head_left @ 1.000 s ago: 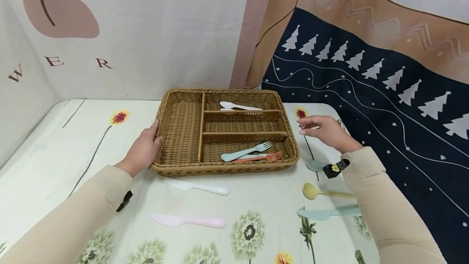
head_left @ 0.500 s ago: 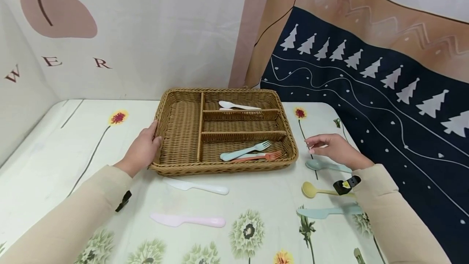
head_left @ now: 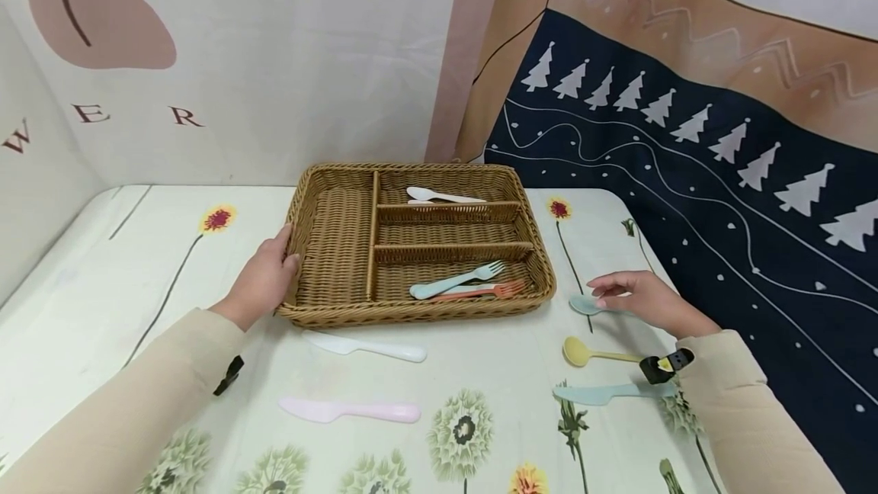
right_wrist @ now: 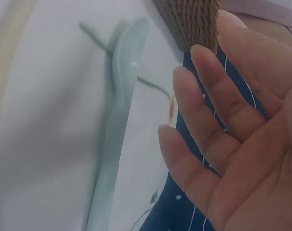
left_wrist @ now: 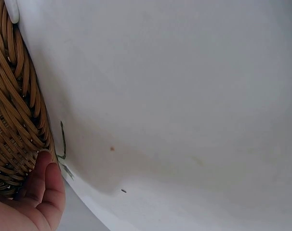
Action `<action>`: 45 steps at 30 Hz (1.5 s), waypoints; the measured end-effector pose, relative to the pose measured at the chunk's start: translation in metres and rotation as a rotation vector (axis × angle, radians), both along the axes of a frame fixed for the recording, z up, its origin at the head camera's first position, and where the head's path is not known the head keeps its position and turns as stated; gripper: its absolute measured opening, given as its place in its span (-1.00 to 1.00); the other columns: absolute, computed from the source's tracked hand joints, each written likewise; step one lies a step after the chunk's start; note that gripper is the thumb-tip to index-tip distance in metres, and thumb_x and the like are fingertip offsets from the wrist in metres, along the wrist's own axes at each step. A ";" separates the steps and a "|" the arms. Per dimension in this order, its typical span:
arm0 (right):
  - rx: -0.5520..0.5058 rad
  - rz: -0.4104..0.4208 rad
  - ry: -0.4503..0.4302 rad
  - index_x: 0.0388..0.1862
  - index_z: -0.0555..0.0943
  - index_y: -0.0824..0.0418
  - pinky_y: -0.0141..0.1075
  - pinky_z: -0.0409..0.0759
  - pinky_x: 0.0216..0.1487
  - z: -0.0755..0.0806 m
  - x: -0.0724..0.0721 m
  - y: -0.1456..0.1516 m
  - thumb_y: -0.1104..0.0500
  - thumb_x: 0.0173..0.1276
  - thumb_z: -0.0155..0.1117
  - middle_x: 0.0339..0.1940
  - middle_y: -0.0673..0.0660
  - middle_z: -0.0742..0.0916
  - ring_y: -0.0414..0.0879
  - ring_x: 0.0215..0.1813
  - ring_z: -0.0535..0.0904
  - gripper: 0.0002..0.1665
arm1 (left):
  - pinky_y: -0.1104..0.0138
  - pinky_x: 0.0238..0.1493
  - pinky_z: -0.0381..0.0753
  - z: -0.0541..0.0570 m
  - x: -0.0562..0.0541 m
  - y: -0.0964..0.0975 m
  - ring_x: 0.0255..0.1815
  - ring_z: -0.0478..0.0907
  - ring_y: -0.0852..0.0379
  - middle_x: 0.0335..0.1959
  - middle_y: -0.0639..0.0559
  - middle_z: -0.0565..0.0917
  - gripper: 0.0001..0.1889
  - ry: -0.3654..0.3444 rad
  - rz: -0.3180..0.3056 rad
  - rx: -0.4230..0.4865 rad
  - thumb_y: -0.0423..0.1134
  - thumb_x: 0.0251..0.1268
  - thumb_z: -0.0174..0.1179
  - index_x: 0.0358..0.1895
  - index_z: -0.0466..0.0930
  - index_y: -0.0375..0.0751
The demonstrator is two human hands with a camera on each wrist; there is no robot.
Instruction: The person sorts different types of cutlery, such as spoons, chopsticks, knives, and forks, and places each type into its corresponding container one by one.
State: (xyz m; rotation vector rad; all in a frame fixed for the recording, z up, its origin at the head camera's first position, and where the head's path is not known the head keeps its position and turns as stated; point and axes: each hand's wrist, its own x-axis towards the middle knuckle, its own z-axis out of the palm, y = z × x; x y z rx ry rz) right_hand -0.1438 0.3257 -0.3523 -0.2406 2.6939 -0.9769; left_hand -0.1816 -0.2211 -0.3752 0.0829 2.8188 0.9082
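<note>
A brown wicker cutlery basket point(head_left: 339, 250) with compartments stands at the back middle. My left hand point(head_left: 266, 279) grips its left rim; in the left wrist view the fingers point(left_wrist: 53, 192) bend around the woven edge. At the right, my right hand point(head_left: 641, 297) hovers just over a pale blue-green spoon point(head_left: 581, 305), hiding most of its handle in the head view. The right wrist view shows the whole bowl of that spoon point(right_wrist: 131, 48) lying beside the spread, relaxed fingers point(right_wrist: 189, 96), which hold nothing.
In front of the right hand lie a yellow spoon point(head_left: 578, 351) and a blue-green knife point(head_left: 593, 394). A white knife point(head_left: 384, 349) and a pink knife point(head_left: 350, 411) lie before the basket. Inside it are a white spoon point(head_left: 446, 196), a light blue fork point(head_left: 456, 280) and an orange fork point(head_left: 506, 290).
My right hand has come down and toward me, from beside the printed red flower to over the blue-green spoon. The left hand keeps its hold on the basket.
</note>
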 end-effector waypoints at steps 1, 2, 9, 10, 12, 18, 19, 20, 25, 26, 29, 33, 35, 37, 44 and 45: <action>-0.002 -0.004 -0.008 0.12 0.60 0.41 -0.42 0.58 -0.14 0.000 0.001 0.001 0.20 0.30 0.34 -0.06 0.26 0.71 -0.21 -0.11 0.57 -0.55 | -0.26 0.21 0.32 0.000 0.000 0.000 0.28 0.23 -0.49 0.27 -0.61 0.14 -0.36 -0.002 0.001 -0.001 -0.23 0.60 -0.33 0.51 -0.41 -0.39; -0.002 -0.008 -0.016 0.12 0.60 0.41 -0.41 0.59 -0.13 0.000 0.003 0.003 0.19 0.30 0.34 -0.04 0.26 0.71 -0.18 -0.10 0.57 -0.54 | -0.25 0.21 0.32 0.000 0.000 0.000 0.28 0.23 -0.49 0.28 -0.61 0.14 -0.36 -0.004 0.002 0.000 -0.24 0.60 -0.33 0.51 -0.41 -0.39; 0.021 -0.030 -0.057 0.10 0.60 0.43 -0.42 0.59 -0.16 -0.001 0.012 0.014 0.16 0.29 0.36 -0.03 0.27 0.70 -0.18 -0.11 0.57 -0.52 | -0.24 0.19 0.35 0.000 -0.001 -0.001 0.25 0.27 -0.47 0.27 -0.60 0.15 -0.36 -0.009 0.002 -0.001 -0.23 0.60 -0.32 0.52 -0.41 -0.37; 0.021 -0.034 -0.065 0.10 0.60 0.44 -0.42 0.59 -0.17 -0.001 0.013 0.016 0.16 0.29 0.36 -0.04 0.27 0.70 -0.20 -0.13 0.57 -0.52 | -0.24 0.19 0.35 0.000 -0.001 -0.001 0.26 0.27 -0.47 0.27 -0.60 0.15 -0.36 -0.009 0.001 0.000 -0.23 0.60 -0.32 0.52 -0.41 -0.37; 0.025 -0.036 -0.075 0.09 0.59 0.45 -0.41 0.59 -0.17 -0.002 0.015 0.019 0.18 0.29 0.35 -0.05 0.27 0.71 -0.23 -0.14 0.57 -0.53 | -0.25 0.19 0.34 0.000 -0.001 -0.002 0.26 0.26 -0.47 0.27 -0.61 0.15 -0.36 -0.008 -0.001 -0.001 -0.22 0.60 -0.32 0.51 -0.41 -0.38; 0.047 -0.057 -0.105 0.08 0.62 0.39 -0.40 0.59 -0.18 -0.004 0.023 0.027 0.14 0.30 0.35 -0.04 0.23 0.71 -0.16 -0.10 0.58 -0.55 | -0.26 0.23 0.28 -0.001 -0.001 -0.003 0.28 0.22 -0.49 0.29 -0.63 0.12 -0.36 -0.004 -0.006 0.007 -0.22 0.60 -0.33 0.51 -0.43 -0.38; 0.052 -0.059 -0.106 0.07 0.62 0.39 -0.40 0.58 -0.18 -0.005 0.025 0.028 0.14 0.30 0.35 -0.04 0.23 0.71 -0.14 -0.10 0.58 -0.56 | -0.26 0.23 0.28 0.000 -0.001 -0.003 0.28 0.22 -0.50 0.29 -0.63 0.11 -0.36 -0.003 -0.007 0.008 -0.21 0.60 -0.33 0.51 -0.43 -0.38; 0.053 -0.065 -0.109 0.06 0.63 0.39 -0.40 0.58 -0.19 -0.006 0.026 0.030 0.14 0.30 0.35 -0.05 0.23 0.72 -0.14 -0.10 0.58 -0.57 | -0.27 0.23 0.28 0.000 -0.001 -0.003 0.28 0.21 -0.50 0.29 -0.64 0.11 -0.35 -0.003 -0.008 0.009 -0.22 0.60 -0.33 0.51 -0.43 -0.39; 0.055 -0.085 -0.140 0.05 0.63 0.41 -0.41 0.57 -0.22 -0.009 0.034 0.038 0.19 0.29 0.35 -0.08 0.22 0.72 -0.19 -0.13 0.58 -0.59 | -0.28 0.23 0.26 0.000 -0.002 -0.003 0.29 0.19 -0.51 0.29 -0.65 0.10 -0.35 -0.007 -0.011 0.005 -0.20 0.61 -0.34 0.51 -0.44 -0.38; 0.048 -0.088 -0.150 0.05 0.63 0.42 -0.41 0.57 -0.22 -0.009 0.035 0.039 0.20 0.29 0.35 -0.08 0.22 0.72 -0.20 -0.14 0.58 -0.59 | -0.28 0.24 0.26 0.000 -0.002 -0.003 0.30 0.19 -0.51 0.30 -0.65 0.10 -0.35 -0.008 -0.010 0.003 -0.20 0.60 -0.33 0.51 -0.44 -0.38; 0.032 -0.087 -0.172 0.06 0.61 0.43 -0.40 0.59 -0.21 -0.011 0.039 0.043 0.18 0.29 0.35 -0.05 0.25 0.71 -0.18 -0.11 0.60 -0.57 | -0.28 0.24 0.25 -0.001 -0.002 -0.003 0.30 0.18 -0.52 0.30 -0.65 0.10 -0.35 -0.005 -0.010 -0.001 -0.21 0.60 -0.33 0.51 -0.43 -0.39; 0.014 -0.087 -0.192 0.08 0.60 0.42 -0.39 0.60 -0.19 -0.014 0.043 0.046 0.16 0.29 0.36 0.02 0.30 0.69 -0.15 -0.05 0.61 -0.54 | -0.28 0.24 0.25 -0.002 -0.002 -0.003 0.30 0.18 -0.51 0.29 -0.64 0.10 -0.35 -0.006 -0.009 0.003 -0.23 0.60 -0.32 0.51 -0.42 -0.39; 0.004 -0.089 -0.203 0.07 0.60 0.43 -0.39 0.61 -0.20 -0.015 0.044 0.047 0.17 0.28 0.36 0.03 0.30 0.69 -0.19 -0.07 0.60 -0.54 | -0.28 0.23 0.27 -0.002 -0.002 -0.002 0.30 0.19 -0.51 0.29 -0.65 0.10 -0.36 -0.005 -0.009 0.005 -0.22 0.60 -0.32 0.51 -0.42 -0.39; -0.006 -0.079 -0.211 0.06 0.60 0.44 -0.38 0.62 -0.21 -0.017 0.046 0.047 0.17 0.27 0.37 0.02 0.31 0.69 -0.27 -0.11 0.60 -0.54 | -0.28 0.22 0.28 -0.001 -0.002 -0.002 0.29 0.20 -0.51 0.29 -0.64 0.11 -0.36 -0.004 -0.009 0.006 -0.22 0.60 -0.32 0.51 -0.42 -0.39; -0.056 -0.040 -0.222 0.02 0.59 0.51 -0.35 0.63 -0.24 -0.019 0.052 0.047 0.21 0.26 0.37 -0.07 0.33 0.70 -0.31 -0.21 0.60 -0.55 | -0.26 0.25 0.25 -0.003 -0.002 -0.002 0.30 0.20 -0.49 0.29 -0.62 0.12 -0.36 0.004 -0.009 0.014 -0.24 0.60 -0.33 0.51 -0.42 -0.37; -0.053 -0.040 -0.223 0.02 0.59 0.51 -0.35 0.63 -0.25 -0.019 0.052 0.047 0.21 0.26 0.37 -0.09 0.31 0.70 -0.29 -0.22 0.61 -0.55 | -0.26 0.26 0.24 -0.003 -0.002 -0.002 0.31 0.19 -0.49 0.30 -0.62 0.11 -0.36 0.002 -0.008 0.016 -0.24 0.59 -0.33 0.51 -0.42 -0.37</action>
